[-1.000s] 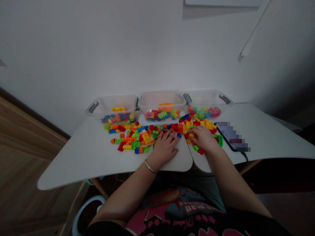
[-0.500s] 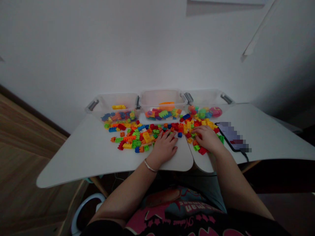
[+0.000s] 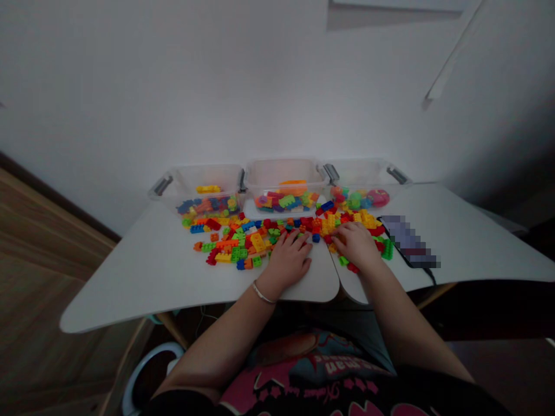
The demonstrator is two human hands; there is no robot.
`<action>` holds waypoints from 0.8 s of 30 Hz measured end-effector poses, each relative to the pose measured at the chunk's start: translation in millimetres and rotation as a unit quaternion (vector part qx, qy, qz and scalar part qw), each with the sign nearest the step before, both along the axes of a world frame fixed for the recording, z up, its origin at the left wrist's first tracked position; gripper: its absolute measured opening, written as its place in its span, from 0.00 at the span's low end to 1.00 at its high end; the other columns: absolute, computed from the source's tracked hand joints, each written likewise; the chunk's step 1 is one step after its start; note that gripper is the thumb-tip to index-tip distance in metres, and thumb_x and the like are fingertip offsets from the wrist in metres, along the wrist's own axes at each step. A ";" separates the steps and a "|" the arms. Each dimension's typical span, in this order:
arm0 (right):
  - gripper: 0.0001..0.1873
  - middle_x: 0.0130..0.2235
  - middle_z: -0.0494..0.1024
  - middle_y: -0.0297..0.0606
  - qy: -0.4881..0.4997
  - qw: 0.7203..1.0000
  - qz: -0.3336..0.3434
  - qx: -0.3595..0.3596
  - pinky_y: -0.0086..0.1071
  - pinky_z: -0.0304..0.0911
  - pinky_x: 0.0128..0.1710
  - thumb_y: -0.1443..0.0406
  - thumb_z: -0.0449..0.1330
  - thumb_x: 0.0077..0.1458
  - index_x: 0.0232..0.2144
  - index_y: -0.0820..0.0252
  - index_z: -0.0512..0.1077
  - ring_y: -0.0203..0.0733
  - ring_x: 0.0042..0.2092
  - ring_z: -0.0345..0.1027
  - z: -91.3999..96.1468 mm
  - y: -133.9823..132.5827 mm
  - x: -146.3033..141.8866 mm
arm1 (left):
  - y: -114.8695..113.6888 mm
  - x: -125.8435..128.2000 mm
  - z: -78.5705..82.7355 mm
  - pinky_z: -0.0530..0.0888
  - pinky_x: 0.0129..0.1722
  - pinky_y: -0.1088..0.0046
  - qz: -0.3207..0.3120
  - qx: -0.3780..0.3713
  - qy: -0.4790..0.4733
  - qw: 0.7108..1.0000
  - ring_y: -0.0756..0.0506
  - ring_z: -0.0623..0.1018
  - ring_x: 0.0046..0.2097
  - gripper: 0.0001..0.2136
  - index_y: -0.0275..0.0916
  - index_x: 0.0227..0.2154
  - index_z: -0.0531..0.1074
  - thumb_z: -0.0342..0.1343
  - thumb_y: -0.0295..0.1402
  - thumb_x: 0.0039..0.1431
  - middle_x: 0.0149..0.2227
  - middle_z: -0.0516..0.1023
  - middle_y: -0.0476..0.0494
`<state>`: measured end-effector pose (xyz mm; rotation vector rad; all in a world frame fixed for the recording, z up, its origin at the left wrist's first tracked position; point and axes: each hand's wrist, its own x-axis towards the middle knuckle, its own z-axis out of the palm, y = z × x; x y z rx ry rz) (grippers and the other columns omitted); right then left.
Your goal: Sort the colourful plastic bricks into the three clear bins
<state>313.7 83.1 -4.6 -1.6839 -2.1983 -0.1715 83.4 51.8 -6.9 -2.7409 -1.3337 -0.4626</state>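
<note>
Many loose toy building blocks (image 3: 239, 253) in red, yellow, green, orange and blue lie across the white table. My left hand (image 3: 289, 256) rests palm down at the near edge of the pile, fingers spread over some blocks, the thumb apart. My right hand (image 3: 356, 245) is over the right part of the pile, its fingers bent down among yellow and red blocks; whether it pinches one is hidden. A small blue block (image 3: 316, 238) lies between the two hands. Green blocks (image 3: 387, 248) show just right of my right hand.
Three clear plastic bins stand along the wall: a left bin (image 3: 197, 173), a middle bin (image 3: 281, 170) and a right bin (image 3: 362, 170), each holding coloured pieces. A phone (image 3: 407, 241) with a cable lies at the right. A seam splits the white table (image 3: 130, 283).
My right hand has shifted a little left over the blocks, uncovering more green ones at its right. My left hand stays in place.
</note>
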 end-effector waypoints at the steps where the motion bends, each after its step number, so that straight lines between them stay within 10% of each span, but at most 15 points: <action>1: 0.12 0.41 0.78 0.44 0.010 1.000 -0.009 0.008 0.42 0.61 0.49 0.61 0.57 0.60 0.39 0.58 0.79 0.51 0.46 0.67 0.8 -0.5 -1.6 | 0.1 -0.1 -0.8 0.59 0.65 0.48 0.000 0.004 -0.001 1.000 0.36 0.62 0.65 0.17 0.43 0.53 0.71 0.52 0.37 0.62 0.64 0.67 0.43; 24: 0.15 0.48 0.76 0.50 -0.008 0.999 0.011 -0.029 0.44 0.61 0.49 0.67 0.55 0.59 0.48 0.61 0.74 0.56 0.49 0.67 10.1 -8.8 -55.8 | 0.9 0.6 -0.1 0.58 0.66 0.48 0.011 0.000 -0.022 1.000 0.37 0.64 0.65 0.18 0.40 0.53 0.71 0.54 0.33 0.60 0.63 0.68 0.39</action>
